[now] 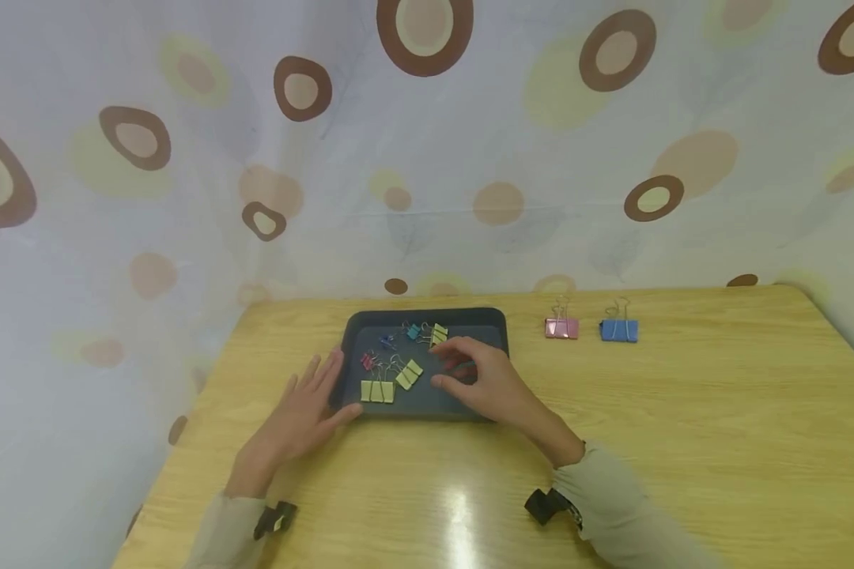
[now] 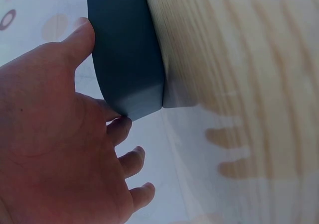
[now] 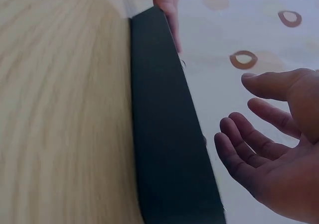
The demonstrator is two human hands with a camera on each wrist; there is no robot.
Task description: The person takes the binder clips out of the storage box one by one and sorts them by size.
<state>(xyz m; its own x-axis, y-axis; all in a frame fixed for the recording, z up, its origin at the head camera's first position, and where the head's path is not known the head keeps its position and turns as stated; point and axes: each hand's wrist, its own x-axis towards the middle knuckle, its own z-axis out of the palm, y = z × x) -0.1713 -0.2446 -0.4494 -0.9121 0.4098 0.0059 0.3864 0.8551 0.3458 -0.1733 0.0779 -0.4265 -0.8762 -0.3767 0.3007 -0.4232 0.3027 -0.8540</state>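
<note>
A dark tray (image 1: 427,409) holds several binder clips. In the head view, my left hand (image 1: 295,423) rests against its left edge, fingers extended; the left wrist view has thumb and fingertips touching the tray wall (image 2: 127,55). Over the tray's right part hovers my right hand (image 1: 498,387), fingers loosely bent, thumb apart and nothing between them. Nearest to it lies a yellow binder clip (image 1: 438,335). Two more yellow clips, one large (image 1: 377,392) and one tilted (image 1: 409,375), sit toward the front. Small teal (image 1: 413,332), dark blue (image 1: 387,342) and red (image 1: 367,361) clips lie behind them.
On the wooden table (image 1: 683,427), right of the tray, a pink binder clip (image 1: 562,329) and a blue binder clip (image 1: 619,331) stand side by side near the back edge. A patterned cloth (image 1: 455,142) hangs behind the table.
</note>
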